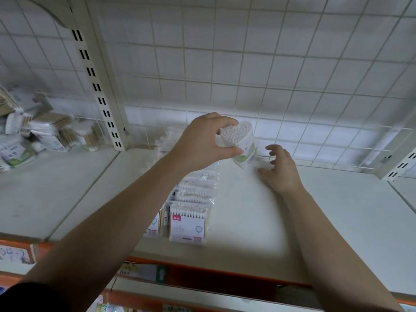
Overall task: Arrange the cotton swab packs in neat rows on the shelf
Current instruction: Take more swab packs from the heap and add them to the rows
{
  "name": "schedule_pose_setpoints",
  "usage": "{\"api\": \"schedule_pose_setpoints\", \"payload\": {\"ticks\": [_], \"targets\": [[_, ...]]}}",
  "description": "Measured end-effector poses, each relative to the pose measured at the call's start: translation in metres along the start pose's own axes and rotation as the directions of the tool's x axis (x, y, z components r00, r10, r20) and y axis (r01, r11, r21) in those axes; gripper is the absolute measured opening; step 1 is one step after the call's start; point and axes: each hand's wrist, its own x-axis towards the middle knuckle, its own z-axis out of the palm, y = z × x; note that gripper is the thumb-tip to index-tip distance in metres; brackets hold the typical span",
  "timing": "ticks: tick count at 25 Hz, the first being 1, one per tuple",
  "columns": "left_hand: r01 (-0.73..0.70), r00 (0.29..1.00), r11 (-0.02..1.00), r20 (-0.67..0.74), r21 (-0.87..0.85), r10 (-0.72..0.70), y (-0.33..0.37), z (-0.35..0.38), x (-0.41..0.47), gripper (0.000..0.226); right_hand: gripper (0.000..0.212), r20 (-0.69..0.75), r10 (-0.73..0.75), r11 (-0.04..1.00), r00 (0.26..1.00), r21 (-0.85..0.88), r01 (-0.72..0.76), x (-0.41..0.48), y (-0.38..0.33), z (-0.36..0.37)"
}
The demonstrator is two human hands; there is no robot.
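The grip of the left hand point(202, 143) is closed round the top of a tilted cotton swab pack point(244, 152), its foot at or just above the shelf point(247, 210). Just right of the grip, the right hand point(281, 170) is spread open, holding nothing. A row of packs point(193, 199) runs from below the grip toward the person. Let go while tilted, the pack would likely topple or sit out of line.
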Motion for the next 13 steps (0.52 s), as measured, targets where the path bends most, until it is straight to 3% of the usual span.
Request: {"api": "schedule_pose_setpoints", "payload": {"ticks": [6, 9, 13], "targets": [[-0.045, 0.971, 0.98, 0.238, 0.195, -0.003, 0.0, 0.038, 0.016, 0.061, 0.019, -0.073, 0.021, 0.991, 0.997, -0.131, -0.031, -0.005, 0.029, 0.006], [-0.107, 0.941, 0.925, 0.339, 0.365, -0.025, -0.001, 0.052, 0.02, 0.056, 0.014, -0.096, 0.024, 0.994, 0.995, -0.102, -0.034, -0.005, 0.031, 0.006], [-0.137, 0.916, 0.876, 0.395, 0.462, -0.064, -0.003, 0.061, 0.025, 0.055, 0.013, -0.096, 0.01, 0.993, 0.995, -0.113, -0.021, -0.002, 0.034, 0.009]]}}
